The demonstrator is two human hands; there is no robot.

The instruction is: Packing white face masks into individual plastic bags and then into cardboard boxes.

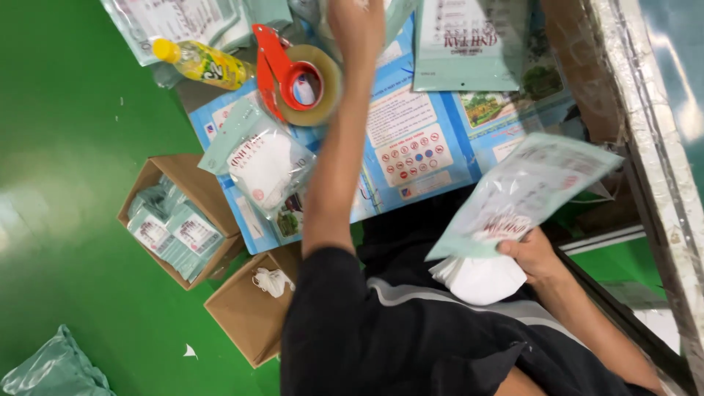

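Below, two cardboard boxes are sitting at eight o'clock; right hand is clamping one pouch and white masks; left hand's fingers can't be told.

head view | worn on the head | faces steeply down | close over lap and floor

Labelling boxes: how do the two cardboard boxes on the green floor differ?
The upper box is packed with sealed pale-green packets, standing on edge; the lower box holds only one loose white mask. The upper box lies clear of the arm; the lower box is partly hidden behind the black sleeve. Both are open, brown cardboard.
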